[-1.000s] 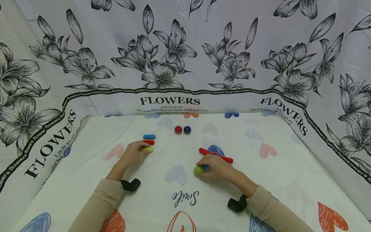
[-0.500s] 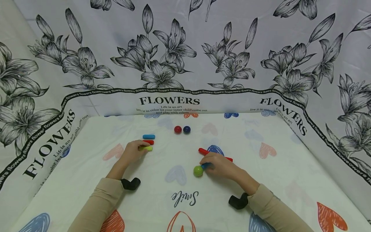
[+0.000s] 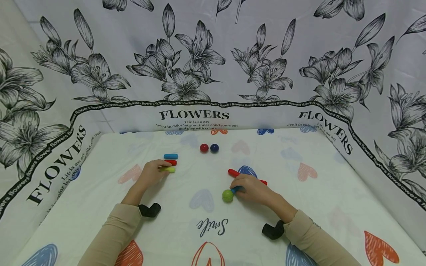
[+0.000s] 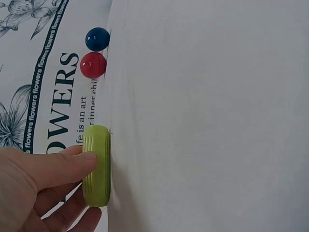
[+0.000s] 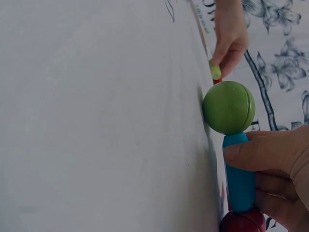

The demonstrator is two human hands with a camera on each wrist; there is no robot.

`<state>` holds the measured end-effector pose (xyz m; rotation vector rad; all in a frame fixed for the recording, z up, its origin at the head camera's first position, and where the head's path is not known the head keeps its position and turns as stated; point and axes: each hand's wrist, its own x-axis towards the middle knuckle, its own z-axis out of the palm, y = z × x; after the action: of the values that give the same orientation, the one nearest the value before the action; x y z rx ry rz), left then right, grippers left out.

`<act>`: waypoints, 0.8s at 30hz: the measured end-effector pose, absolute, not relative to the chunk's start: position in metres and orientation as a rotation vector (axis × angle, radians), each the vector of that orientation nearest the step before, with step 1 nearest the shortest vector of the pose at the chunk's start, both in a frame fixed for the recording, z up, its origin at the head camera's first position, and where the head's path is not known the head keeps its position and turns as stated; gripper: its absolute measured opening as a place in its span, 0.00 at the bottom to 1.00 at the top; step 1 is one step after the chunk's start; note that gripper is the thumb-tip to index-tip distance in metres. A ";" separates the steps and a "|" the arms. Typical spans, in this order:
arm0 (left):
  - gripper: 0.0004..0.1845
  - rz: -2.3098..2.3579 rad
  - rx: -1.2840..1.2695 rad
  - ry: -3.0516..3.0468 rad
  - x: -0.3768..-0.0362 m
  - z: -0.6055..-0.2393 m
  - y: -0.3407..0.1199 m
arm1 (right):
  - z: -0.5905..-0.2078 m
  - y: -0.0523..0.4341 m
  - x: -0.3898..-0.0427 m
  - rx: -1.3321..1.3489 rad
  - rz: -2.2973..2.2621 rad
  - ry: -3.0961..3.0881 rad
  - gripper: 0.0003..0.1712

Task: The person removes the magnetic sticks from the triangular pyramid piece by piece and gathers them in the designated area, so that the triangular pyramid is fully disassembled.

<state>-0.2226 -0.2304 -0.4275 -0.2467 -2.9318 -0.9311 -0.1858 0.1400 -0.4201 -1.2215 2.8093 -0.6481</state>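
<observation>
In the head view my left hand (image 3: 154, 173) is at the left, thumb and fingers pinching a short yellow-green rod (image 3: 169, 170). The left wrist view shows ridges along this rod (image 4: 98, 166), with my thumb on its side. A red rod (image 3: 172, 162) and a blue rod (image 3: 171, 156) lie just beyond it. My right hand (image 3: 251, 188) grips a bright blue rod (image 5: 239, 179). A green ball (image 5: 228, 107) meets one end of that rod, and a dark red ball (image 5: 244, 221) meets the other; whether they are joined cannot be told.
Beyond my right hand lies a long red stick (image 3: 234, 172), partly covered by the hand. A red ball (image 3: 204, 148) and a dark blue ball (image 3: 214, 148) sit side by side farther back. A printed white cloth (image 3: 283, 214) covers the table; a flowered curtain rises behind.
My right fingers have shifted off the green ball onto the blue rod, uncovering more of the ball. The left hand, with the yellow-green rod, has moved slightly toward the red rod.
</observation>
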 end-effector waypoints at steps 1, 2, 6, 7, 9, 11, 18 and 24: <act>0.13 -0.935 -0.243 -2.931 -0.222 -0.427 -0.230 | -0.420 0.140 -0.186 -1.224 -0.646 2.810 0.12; 0.12 -0.935 -0.242 -2.930 -0.222 -0.426 -0.230 | -0.420 0.140 -0.186 -1.232 -0.644 2.812 0.12; 0.12 -0.942 -0.255 -2.917 -0.219 -0.424 -0.230 | -0.422 0.140 -0.186 -1.278 -0.638 2.811 0.11; 0.12 -0.947 -0.259 -2.914 -0.219 -0.423 -0.230 | -0.422 0.141 -0.186 -1.294 -0.634 2.811 0.10; 0.12 -0.956 -0.264 -2.908 -0.217 -0.422 -0.229 | -0.421 0.140 -0.185 -1.305 -0.630 2.807 0.10; 0.12 -0.963 -0.266 -2.904 -0.215 -0.420 -0.228 | -0.421 0.139 -0.185 -1.303 -0.628 2.802 0.10; 0.11 -0.987 -0.366 -2.808 -0.208 -0.419 -0.217 | -0.420 0.137 -0.184 -1.302 -0.637 2.784 0.10; 0.13 -1.093 -0.422 -2.825 -0.201 -0.421 -0.205 | -0.421 0.136 -0.183 -1.344 -0.646 2.790 0.10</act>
<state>-0.2013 -0.2047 -0.4208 -0.4217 -2.8251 -1.0928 -0.1827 0.1363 -0.4214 -1.3437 2.7903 -0.6458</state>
